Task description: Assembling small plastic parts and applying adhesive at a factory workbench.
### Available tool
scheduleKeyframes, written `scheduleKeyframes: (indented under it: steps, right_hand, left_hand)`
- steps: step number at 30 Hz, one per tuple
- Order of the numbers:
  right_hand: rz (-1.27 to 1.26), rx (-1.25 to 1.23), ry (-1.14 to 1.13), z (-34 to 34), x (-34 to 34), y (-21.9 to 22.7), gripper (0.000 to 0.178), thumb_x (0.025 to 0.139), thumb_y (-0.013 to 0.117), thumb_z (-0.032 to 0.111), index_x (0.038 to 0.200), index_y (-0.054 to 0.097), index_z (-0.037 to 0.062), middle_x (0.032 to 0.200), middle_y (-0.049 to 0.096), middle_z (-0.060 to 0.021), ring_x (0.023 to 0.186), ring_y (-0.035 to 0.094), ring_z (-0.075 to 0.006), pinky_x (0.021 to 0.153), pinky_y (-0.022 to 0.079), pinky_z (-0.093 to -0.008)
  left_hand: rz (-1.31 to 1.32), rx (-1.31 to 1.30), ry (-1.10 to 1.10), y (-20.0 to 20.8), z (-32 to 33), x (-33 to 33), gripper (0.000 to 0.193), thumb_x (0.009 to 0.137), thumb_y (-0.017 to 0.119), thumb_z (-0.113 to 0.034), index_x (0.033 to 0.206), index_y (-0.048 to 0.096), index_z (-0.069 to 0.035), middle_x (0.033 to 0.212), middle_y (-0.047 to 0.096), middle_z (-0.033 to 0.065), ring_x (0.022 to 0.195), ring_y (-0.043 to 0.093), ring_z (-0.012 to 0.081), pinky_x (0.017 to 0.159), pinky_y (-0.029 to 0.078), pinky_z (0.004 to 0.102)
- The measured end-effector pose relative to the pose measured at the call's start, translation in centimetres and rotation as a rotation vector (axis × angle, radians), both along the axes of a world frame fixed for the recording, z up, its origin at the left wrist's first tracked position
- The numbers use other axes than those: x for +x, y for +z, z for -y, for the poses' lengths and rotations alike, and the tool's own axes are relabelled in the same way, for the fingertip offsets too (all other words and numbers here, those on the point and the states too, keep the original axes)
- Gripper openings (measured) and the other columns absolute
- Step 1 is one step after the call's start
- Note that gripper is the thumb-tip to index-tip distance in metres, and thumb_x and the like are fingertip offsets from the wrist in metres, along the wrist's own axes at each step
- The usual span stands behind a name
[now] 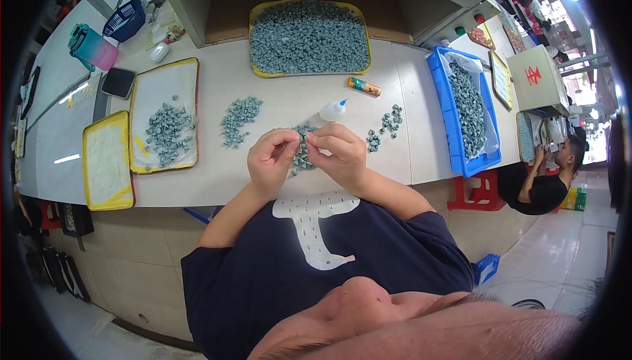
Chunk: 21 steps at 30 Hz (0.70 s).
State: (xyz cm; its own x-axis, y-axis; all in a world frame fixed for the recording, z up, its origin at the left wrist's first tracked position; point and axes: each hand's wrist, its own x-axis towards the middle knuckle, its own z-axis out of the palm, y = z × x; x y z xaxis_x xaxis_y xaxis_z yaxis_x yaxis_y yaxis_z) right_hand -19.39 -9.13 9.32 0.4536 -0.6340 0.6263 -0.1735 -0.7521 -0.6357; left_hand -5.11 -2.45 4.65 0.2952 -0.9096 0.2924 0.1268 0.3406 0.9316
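Above the table's front edge, my left hand [270, 161] and my right hand [343, 152] meet, both with fingers pinched. Between the fingertips is a small grey-green piece [303, 137], mostly covered, so its exact kind is unclear. Similar pieces lie in a loose pile [301, 160] beneath and between my hands. Just beyond my right hand is a white squeeze bottle [332, 111] with a blue tip. A larger heap of pieces [241, 119] lies left of my hands, and a scattered group [391, 121] lies to the right.
A yellow-rimmed tray [309, 73] full of pieces stands at the back, near an orange-and-green tube [364, 86]. At left are two yellow-edged trays, a phone [119, 83] and a bottle [92, 48]. A blue crate [449, 123] stands right; a person [543, 179] sits beyond.
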Motion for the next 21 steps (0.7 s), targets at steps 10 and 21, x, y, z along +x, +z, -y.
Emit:
scheduleKeyframes:
  steps: [10, 21]
  right_hand:
    - [0.001, -0.137, -0.025, -0.3, -0.7, 0.8, 0.023, 0.063, 0.073, -0.011, 0.083, 0.066, -0.0011, 0.074, 0.062, -0.0078, 0.062, 0.060, -0.0185, 0.053, 0.048, -0.0274]
    - [-0.101, -0.290, 0.079, 0.8, -2.0, 1.5, 0.027, 0.060, 0.075, -0.007, 0.085, 0.066, -0.0020, 0.077, 0.062, -0.0082, 0.061, 0.058, -0.0198, 0.054, 0.046, -0.0291]
  left_hand:
    - [-0.089, -0.144, -0.054, 0.6, 0.2, -1.0, 0.012, 0.088, 0.059, 0.006, 0.100, 0.059, 0.003, 0.098, 0.061, 0.0120, 0.080, 0.060, 0.0137, 0.071, 0.052, 0.0234]
    - [0.012, -0.143, 0.000, 0.3, 0.1, -1.4, 0.016, 0.085, 0.060, 0.009, 0.099, 0.060, 0.003, 0.096, 0.062, 0.0126, 0.080, 0.060, 0.0150, 0.069, 0.051, 0.0239]
